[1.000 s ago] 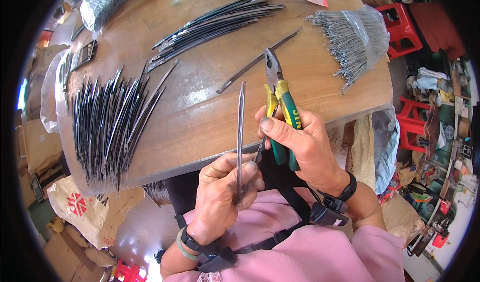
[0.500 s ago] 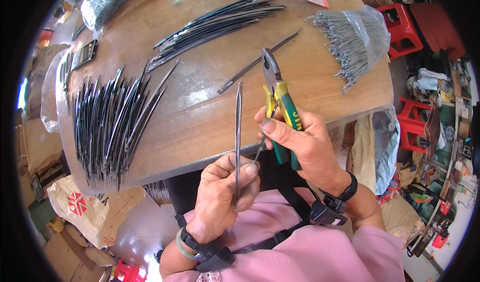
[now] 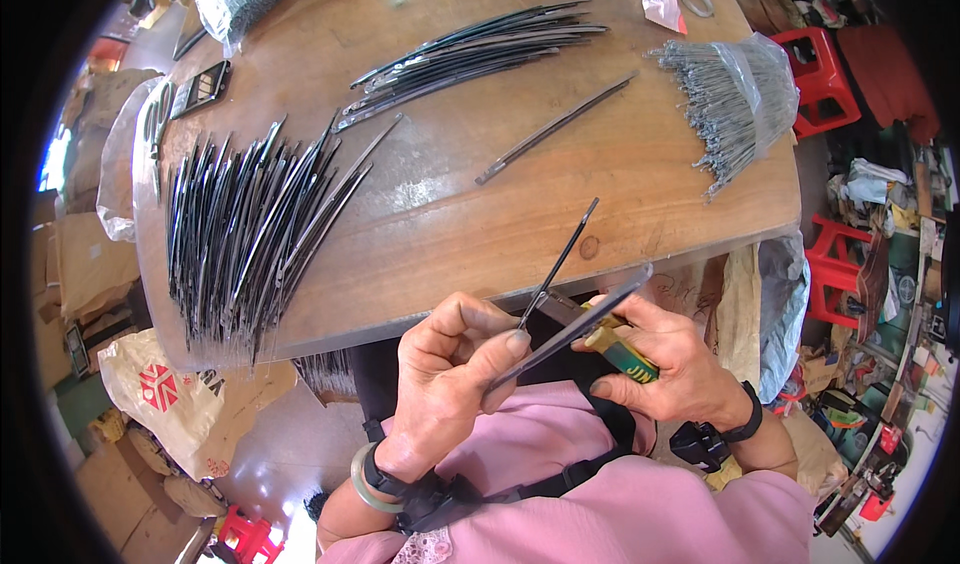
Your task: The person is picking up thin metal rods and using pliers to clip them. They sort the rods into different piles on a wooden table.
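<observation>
Between the thumb and fingers of my left hand [image 3: 440,374] are a long, flat dark metal strip [image 3: 585,326] and a thin black rod [image 3: 572,246]. The strip slants up to the right, passing in front of the pliers; the rod rises over the table edge. My right hand [image 3: 680,359] grips pliers with yellow-and-green handles [image 3: 622,352]. Their jaws point left, close to the lower part of the rod; whether they touch it is partly hidden by the strip.
A pile of dark strips [image 3: 250,234] lies on the wooden table [image 3: 430,274] at left, another pile [image 3: 480,49] farther back. A single strip [image 3: 555,129] lies mid-table. A plastic-wrapped bundle of thin wires [image 3: 715,104] is at right, a phone-like device [image 3: 201,89] at far left. Red stools [image 3: 835,269] stand beyond the table.
The pliers have swung from upright to pointing left, toward my left hand. The strip has tilted from upright to the right, and the rod's upper end now stands free of my right hand.
</observation>
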`<state>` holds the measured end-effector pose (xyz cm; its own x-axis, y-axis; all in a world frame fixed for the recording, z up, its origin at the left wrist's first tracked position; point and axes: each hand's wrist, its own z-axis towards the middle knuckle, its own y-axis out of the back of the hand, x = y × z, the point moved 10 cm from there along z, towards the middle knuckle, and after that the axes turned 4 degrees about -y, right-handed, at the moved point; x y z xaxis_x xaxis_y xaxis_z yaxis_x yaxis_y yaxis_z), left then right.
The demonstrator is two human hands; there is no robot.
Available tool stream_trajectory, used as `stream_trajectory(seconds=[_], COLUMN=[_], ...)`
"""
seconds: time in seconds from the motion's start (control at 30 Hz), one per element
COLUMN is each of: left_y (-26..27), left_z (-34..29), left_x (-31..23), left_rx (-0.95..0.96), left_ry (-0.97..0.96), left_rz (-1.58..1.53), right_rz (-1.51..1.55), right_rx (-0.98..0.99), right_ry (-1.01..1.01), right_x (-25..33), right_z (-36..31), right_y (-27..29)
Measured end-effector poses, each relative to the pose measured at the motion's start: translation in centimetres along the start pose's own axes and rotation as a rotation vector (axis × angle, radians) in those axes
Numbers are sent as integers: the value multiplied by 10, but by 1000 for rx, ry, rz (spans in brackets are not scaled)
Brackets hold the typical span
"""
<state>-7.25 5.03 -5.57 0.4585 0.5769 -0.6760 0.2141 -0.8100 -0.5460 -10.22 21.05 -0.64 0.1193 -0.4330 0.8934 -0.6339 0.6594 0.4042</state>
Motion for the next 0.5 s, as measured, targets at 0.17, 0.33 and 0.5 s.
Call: stream_trajectory(seconds=[0.17,0.33,0.5], left_y=[5,26,27], left_z=[4,6,14], left_x=[2,-5,-47], left_rx=[1,-99,-164], left_ry=[12,3,-112], left_rz=[18,67,3], right_rz=[-115,-280,-187], right_rx=[107,69,77], right_ry=[24,201,231], right_x=[7,17,38], right_z=[4,15,45], right_y=[-12,-26,-13])
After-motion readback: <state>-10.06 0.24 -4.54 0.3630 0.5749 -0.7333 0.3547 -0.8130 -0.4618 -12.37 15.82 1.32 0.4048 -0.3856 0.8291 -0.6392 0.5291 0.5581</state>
